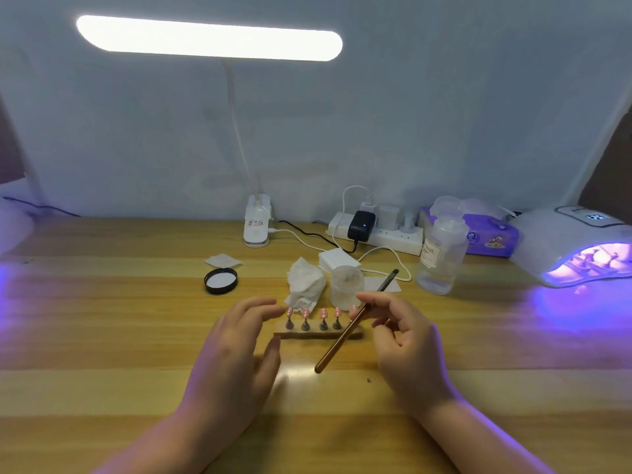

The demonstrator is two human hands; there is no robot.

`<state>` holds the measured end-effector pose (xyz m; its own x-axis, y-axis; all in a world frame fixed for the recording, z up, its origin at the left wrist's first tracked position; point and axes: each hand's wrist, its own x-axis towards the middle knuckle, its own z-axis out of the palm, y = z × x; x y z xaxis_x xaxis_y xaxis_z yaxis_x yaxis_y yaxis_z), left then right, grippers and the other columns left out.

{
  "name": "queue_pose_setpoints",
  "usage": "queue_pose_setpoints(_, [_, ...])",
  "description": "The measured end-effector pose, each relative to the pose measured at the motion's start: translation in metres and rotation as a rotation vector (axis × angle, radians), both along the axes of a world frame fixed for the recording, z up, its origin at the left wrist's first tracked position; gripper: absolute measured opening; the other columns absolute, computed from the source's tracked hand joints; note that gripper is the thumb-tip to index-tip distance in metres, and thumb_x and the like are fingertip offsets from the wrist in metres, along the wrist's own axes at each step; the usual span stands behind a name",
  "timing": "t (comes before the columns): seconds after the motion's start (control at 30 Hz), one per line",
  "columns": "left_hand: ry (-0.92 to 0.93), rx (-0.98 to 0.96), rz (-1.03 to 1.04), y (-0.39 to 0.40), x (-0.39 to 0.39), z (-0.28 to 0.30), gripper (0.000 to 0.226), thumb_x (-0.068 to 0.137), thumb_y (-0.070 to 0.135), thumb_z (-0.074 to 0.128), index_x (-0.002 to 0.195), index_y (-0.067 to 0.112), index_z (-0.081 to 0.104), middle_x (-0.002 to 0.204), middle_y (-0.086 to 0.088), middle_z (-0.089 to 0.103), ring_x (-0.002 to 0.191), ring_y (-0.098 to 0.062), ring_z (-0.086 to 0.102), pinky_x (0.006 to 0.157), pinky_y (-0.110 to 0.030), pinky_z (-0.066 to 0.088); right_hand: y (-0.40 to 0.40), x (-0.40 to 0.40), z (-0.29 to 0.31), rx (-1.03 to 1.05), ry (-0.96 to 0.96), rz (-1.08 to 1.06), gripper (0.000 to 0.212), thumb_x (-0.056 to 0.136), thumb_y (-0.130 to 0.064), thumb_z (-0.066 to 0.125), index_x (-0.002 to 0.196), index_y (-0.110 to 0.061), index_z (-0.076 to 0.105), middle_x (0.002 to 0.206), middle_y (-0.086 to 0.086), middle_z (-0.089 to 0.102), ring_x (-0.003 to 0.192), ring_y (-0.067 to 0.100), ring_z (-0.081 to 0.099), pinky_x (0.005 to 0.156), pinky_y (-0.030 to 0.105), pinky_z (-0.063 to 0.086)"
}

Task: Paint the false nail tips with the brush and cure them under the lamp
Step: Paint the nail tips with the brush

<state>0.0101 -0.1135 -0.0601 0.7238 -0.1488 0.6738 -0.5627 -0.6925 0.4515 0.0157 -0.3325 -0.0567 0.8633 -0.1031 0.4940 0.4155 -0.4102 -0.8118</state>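
A small wooden holder (318,335) stands on the table with several pink false nail tips (323,313) on little stands. My left hand (236,350) touches its left end, fingers by the leftmost tip and thumb at the base. My right hand (400,336) pinches a copper-handled brush (355,323), which slants across the holder's right end with its dark bristle end pointing up and away. The curing lamp (574,248) at the far right glows violet, and another set of tips shows inside it.
Behind the holder are a crumpled tissue (306,282), an open clear jar (346,285), its black lid (221,280), wipe pads (337,260) and a clear bottle (443,258). A power strip (386,230), cables, a tissue pack (489,234) and a lit desk lamp (257,227) line the back.
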Motion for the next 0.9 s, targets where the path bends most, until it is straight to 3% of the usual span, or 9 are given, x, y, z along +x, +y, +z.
queue_pose_setpoints(0.1, [-0.044,0.007,-0.086,-0.004,-0.005,0.005,0.031,0.084,0.023,0.070,0.113,0.030,0.061,0.100,0.017,0.061,0.093,0.005,0.051,0.085,-0.008,0.038,0.003,-0.006,0.000,0.013,-0.010,0.004,0.063,0.076,0.018,0.050,0.103,-0.037,0.067,0.090,-0.002,0.070,0.080,0.011,0.062,0.069,0.028,0.051])
queue_pose_setpoints(0.2, [-0.073,0.002,-0.164,-0.007,-0.007,0.006,0.041,0.078,0.022,0.076,0.113,0.036,0.059,0.088,0.019,0.061,0.082,0.005,0.051,0.076,-0.012,0.042,0.007,-0.012,0.001,-0.005,-0.020,0.041,0.067,0.076,0.019,0.051,0.101,-0.043,0.065,0.088,-0.003,0.068,0.071,0.011,0.059,0.057,0.016,0.041])
queue_pose_setpoints(0.3, [-0.067,-0.035,-0.217,-0.011,-0.010,0.007,0.052,0.073,0.027,0.081,0.117,0.039,0.055,0.088,0.020,0.061,0.079,0.001,0.053,0.073,-0.019,0.046,0.012,-0.016,0.004,-0.018,-0.037,0.100,0.064,0.077,0.016,0.050,0.104,-0.040,0.065,0.090,-0.002,0.069,0.080,0.013,0.062,0.061,0.024,0.046])
queue_pose_setpoints(0.43, [-0.012,-0.071,-0.414,-0.014,-0.015,0.011,0.044,0.079,0.040,0.075,0.119,0.038,0.057,0.097,0.018,0.062,0.086,0.003,0.058,0.076,-0.017,0.048,0.022,-0.022,0.011,-0.054,-0.043,0.181,0.057,0.071,0.001,0.044,0.107,-0.038,0.065,0.087,-0.004,0.070,0.082,0.016,0.062,0.070,0.027,0.051])
queue_pose_setpoints(0.57, [0.004,-0.140,-0.532,-0.017,-0.015,0.011,0.040,0.079,0.027,0.078,0.116,0.029,0.062,0.099,0.019,0.061,0.087,-0.001,0.062,0.078,-0.014,0.047,0.024,-0.022,0.014,-0.050,-0.008,0.289,0.059,0.076,0.015,0.046,0.115,-0.024,0.066,0.100,-0.007,0.073,0.097,0.018,0.066,0.087,0.040,0.053])
queue_pose_setpoints(0.67, [-0.036,-0.127,-0.505,-0.020,-0.013,0.011,0.024,0.088,0.028,0.068,0.111,0.023,0.064,0.100,0.019,0.060,0.088,-0.001,0.061,0.078,-0.017,0.047,0.024,-0.020,0.013,-0.079,-0.007,0.310,0.064,0.075,0.023,0.045,0.120,-0.019,0.065,0.106,-0.002,0.072,0.100,0.015,0.065,0.091,0.040,0.051])
queue_pose_setpoints(0.77, [-0.074,-0.125,-0.450,-0.021,-0.010,0.008,0.014,0.096,0.024,0.058,0.110,0.027,0.060,0.101,0.023,0.061,0.090,-0.002,0.062,0.077,-0.020,0.049,0.025,-0.020,0.014,-0.082,-0.037,0.318,0.065,0.073,0.010,0.048,0.125,-0.027,0.058,0.103,-0.001,0.072,0.089,0.015,0.066,0.078,0.041,0.054])
queue_pose_setpoints(0.83, [-0.071,-0.173,-0.387,-0.020,-0.009,0.005,0.021,0.097,0.022,0.056,0.115,0.034,0.057,0.098,0.022,0.063,0.089,-0.002,0.063,0.077,-0.018,0.049,0.021,-0.018,0.013,-0.059,-0.092,0.309,0.068,0.072,0.005,0.050,0.131,-0.028,0.051,0.092,-0.003,0.074,0.075,0.013,0.066,0.067,0.040,0.055])
queue_pose_setpoints(0.9, [-0.062,-0.243,-0.376,-0.019,-0.009,0.003,0.025,0.096,0.022,0.057,0.119,0.032,0.055,0.094,0.012,0.066,0.087,-0.009,0.065,0.077,-0.020,0.050,0.013,-0.014,0.014,-0.015,-0.107,0.243,0.064,0.073,-0.001,0.054,0.132,-0.026,0.049,0.082,-0.004,0.074,0.069,0.015,0.067,0.067,0.039,0.056])
